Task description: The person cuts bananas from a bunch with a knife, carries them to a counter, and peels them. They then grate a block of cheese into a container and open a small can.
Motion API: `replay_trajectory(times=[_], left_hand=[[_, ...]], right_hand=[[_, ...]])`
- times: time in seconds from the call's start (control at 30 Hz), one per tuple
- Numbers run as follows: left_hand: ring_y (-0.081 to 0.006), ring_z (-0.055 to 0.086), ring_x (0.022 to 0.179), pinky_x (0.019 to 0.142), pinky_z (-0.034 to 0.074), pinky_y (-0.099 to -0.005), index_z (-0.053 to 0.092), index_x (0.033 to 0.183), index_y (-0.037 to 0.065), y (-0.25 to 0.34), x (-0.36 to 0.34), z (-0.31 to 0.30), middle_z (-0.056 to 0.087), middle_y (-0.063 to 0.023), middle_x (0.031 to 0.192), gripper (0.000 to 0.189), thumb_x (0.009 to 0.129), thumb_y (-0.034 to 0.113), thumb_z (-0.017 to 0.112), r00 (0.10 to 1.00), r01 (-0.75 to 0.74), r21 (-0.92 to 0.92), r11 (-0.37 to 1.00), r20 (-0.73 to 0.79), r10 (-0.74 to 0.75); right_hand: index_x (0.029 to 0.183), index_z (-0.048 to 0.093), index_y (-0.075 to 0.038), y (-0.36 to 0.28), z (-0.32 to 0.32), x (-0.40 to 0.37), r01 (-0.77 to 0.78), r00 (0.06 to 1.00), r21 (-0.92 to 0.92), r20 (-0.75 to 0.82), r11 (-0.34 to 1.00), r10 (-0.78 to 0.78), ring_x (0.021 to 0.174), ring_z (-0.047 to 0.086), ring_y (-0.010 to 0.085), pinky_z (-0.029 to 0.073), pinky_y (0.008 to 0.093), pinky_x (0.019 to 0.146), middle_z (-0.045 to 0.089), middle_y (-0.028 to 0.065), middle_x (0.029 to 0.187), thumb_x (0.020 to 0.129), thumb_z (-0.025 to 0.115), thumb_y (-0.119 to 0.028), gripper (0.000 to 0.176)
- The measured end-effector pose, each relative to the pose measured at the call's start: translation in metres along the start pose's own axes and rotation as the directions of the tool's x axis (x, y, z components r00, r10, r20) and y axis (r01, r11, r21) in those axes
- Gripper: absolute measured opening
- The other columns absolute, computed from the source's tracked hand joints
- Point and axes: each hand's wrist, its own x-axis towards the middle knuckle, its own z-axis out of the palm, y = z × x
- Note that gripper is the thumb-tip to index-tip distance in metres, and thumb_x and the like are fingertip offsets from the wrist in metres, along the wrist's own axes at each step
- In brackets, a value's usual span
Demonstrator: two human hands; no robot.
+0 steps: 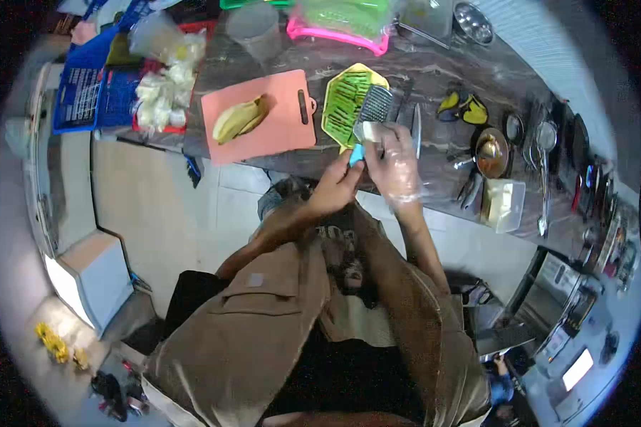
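My left hand is closed around the blue handle of a grater, whose metal face slants over a yellow tray. Green strips lie in rows inside that yellow tray. A clear plastic glove covers my right hand, which grips a pale block of cheese at the grater's lower end. Left of the tray, a banana rests on a pink cutting board. Just right of my gloved hand lies a knife.
At the right are banana peels, a pan with brown contents and a clear box holding a pale block. Blue baskets and bagged pale items stand left. A pink-rimmed basket sits behind the tray.
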Motion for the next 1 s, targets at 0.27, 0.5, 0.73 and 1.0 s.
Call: replay_trajectory(times=[0.27,0.5,0.73,1.0], left_hand=[[-0.0083,0.044,0.055,0.051,0.038,-0.0251,0.052,0.115,0.007,-0.006,-0.009,0.009,0.048,0.0003,0.069,0.020,0.100,0.019,0.046,0.994,-0.079,0.069,0.994,0.076,0.074],[-0.0205,0.054,0.077,0.076,0.045,-0.0332,0.051,0.122,0.004,-0.012,-0.008,0.009,0.057,-0.0100,0.086,0.027,0.099,0.017,0.046,0.993,-0.114,0.209,0.971,0.061,0.104],[-0.0316,0.061,0.084,0.080,0.047,-0.0370,0.043,0.127,0.000,0.003,-0.009,0.004,0.061,-0.0173,0.091,0.032,0.099,0.016,0.045,0.961,-0.257,0.401,0.879,0.013,0.275],[-0.0268,0.063,0.078,0.071,0.047,-0.0378,0.050,0.119,0.001,0.005,-0.007,-0.017,0.063,-0.0174,0.090,0.030,0.100,0.025,0.045,0.980,-0.159,0.381,0.911,-0.054,0.194]], right_hand=[[0.114,0.060,-0.003,0.024,-0.041,0.025,0.443,0.831,-0.014,0.383,0.896,-0.405,0.099,0.059,0.0322,0.049,0.0409,0.086,0.059,0.0117,0.112,0.079,0.069,-0.009,0.037],[0.111,0.060,-0.007,0.043,-0.039,0.027,0.557,0.733,0.040,0.445,0.829,-0.514,0.093,0.059,0.0324,0.051,0.0416,0.080,0.059,0.0108,0.109,0.079,0.066,-0.010,0.032],[0.107,0.062,-0.004,0.035,-0.022,0.034,0.363,0.876,0.065,0.317,0.930,-0.364,0.092,0.059,0.0339,0.050,0.0416,0.078,0.060,0.0141,0.104,0.079,0.069,-0.010,0.029],[0.104,0.066,-0.006,0.034,0.016,0.050,0.241,0.957,0.080,0.146,0.967,-0.250,0.091,0.062,0.0328,0.050,0.0404,0.078,0.063,0.0145,0.101,0.078,0.071,-0.009,0.027]])
